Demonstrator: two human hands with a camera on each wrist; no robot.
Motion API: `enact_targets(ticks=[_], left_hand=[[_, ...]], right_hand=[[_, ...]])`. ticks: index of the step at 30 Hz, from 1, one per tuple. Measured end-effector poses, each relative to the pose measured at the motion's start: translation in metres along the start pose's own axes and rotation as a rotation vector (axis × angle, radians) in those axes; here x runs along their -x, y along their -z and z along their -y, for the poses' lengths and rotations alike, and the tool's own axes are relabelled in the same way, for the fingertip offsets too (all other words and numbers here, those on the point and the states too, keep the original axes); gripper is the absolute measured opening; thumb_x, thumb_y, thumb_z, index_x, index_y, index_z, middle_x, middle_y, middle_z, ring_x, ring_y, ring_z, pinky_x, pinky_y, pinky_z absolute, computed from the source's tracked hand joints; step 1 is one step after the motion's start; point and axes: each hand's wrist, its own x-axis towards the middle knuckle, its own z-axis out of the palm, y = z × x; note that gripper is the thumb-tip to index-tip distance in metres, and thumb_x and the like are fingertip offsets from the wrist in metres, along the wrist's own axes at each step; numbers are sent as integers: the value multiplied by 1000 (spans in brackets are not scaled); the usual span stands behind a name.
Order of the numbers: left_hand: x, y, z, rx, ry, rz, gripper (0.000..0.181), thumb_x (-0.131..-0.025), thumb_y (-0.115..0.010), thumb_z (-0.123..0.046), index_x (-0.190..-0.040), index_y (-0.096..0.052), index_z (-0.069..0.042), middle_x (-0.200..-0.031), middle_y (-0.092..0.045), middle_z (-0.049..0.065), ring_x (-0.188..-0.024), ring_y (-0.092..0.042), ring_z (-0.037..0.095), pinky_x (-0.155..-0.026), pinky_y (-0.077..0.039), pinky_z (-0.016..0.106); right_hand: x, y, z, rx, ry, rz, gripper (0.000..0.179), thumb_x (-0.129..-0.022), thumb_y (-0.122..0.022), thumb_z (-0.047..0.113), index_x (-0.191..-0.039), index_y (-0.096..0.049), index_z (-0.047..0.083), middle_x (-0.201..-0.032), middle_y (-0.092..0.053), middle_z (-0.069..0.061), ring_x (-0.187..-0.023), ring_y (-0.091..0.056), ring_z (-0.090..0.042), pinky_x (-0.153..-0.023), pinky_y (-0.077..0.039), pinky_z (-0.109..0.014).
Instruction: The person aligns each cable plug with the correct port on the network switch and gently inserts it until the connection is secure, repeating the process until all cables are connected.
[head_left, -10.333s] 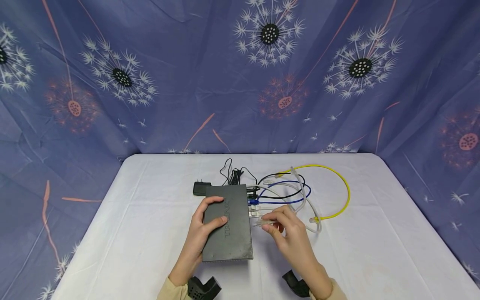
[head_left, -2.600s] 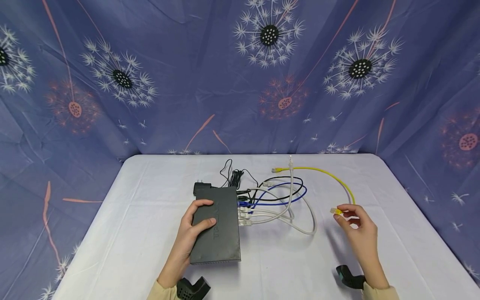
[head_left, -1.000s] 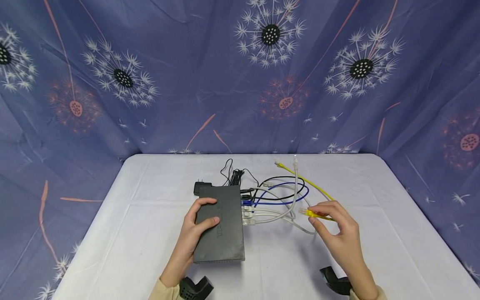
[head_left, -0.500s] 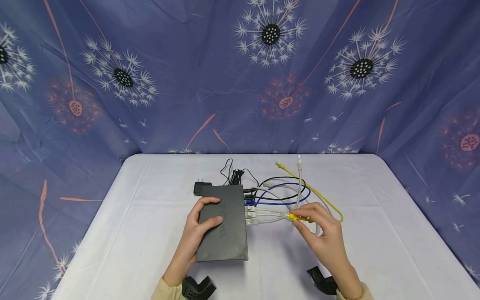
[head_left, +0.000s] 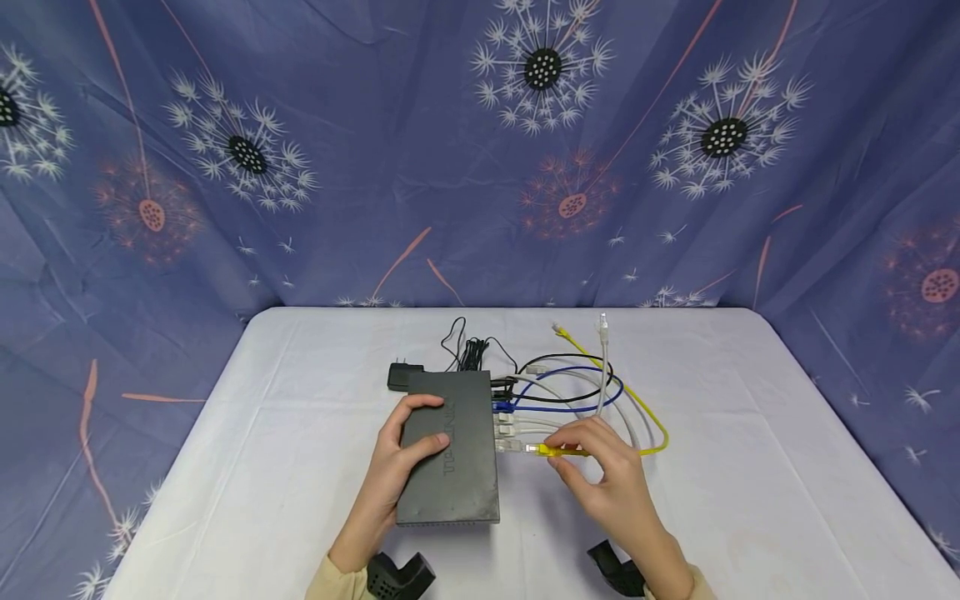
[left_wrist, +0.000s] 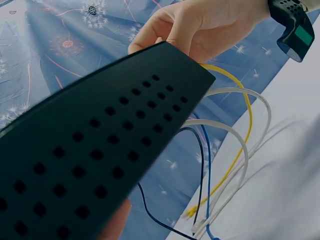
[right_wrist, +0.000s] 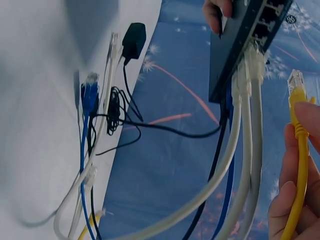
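My left hand (head_left: 397,467) grips a black TP-LINK network switch (head_left: 457,500) by its left side, thumb on top, and holds it tilted above the table. Between the thumb and fingers of my right hand (head_left: 611,479) is the yellow network cable's plug (right_wrist: 296,97). Its clear tip points at the switch's port side, a short way off. White cables (right_wrist: 245,110) sit plugged in a row there, beside a blue cable (head_left: 551,408) and black cables. Free ports (right_wrist: 265,25) show past the last white plug in the right wrist view.
Behind the switch lie a black power adapter (head_left: 403,377) and its bundled cord (head_left: 472,354). Loose ends of the cables spread right of the switch, with one white plug (head_left: 603,327) standing up near the yellow cable's far plug (head_left: 560,331).
Ten seconds ago my right hand held a white cable's plug, later seen in the switch. Since then it has picked up the yellow plug at the right and carried it left towards the ports.
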Motion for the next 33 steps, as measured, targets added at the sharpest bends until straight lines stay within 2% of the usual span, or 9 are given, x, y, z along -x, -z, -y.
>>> enact_targets(ticks=[7, 15, 24, 33], left_hand=[[0, -1, 0, 1, -13, 5, 44, -80, -69, -3, -122, -57, -6, -128, -44, 14, -109, -41, 30, -87, -35, 40], [0, -2, 0, -24, -13, 3, 43, -80, -70, -4, -121, -58, -8, -132, -44, 11, -113, -40, 28, -90, -31, 41], [-1, -4, 1, -16, -5, 0, 43, -79, -70, -5, -120, -60, -13, -129, -46, 8, -111, -42, 28, -89, -33, 42], [0, -4, 0, -10, -18, 12, 43, -80, -70, -4, -121, -59, -9, -125, -48, 12, -109, -43, 29, -88, -34, 41]], right_hand=[[0, -9, 0, 6, 47, 11, 36, -65, -76, -13, -93, -69, 9, -89, -65, -1, -84, -56, -17, -75, -44, -19], [0, -15, 4, 29, 37, 39, 34, -69, -76, -10, -95, -70, 11, -91, -65, 2, -85, -56, -16, -85, -39, -20], [0, -19, 5, 71, 74, 36, 28, -71, -75, -4, -94, -71, 12, -90, -65, 4, -83, -56, -13, -77, -40, -20], [0, -19, 6, 100, 60, 53, 25, -72, -76, -1, -92, -71, 13, -90, -65, 6, -84, -57, -13, -81, -39, -22]])
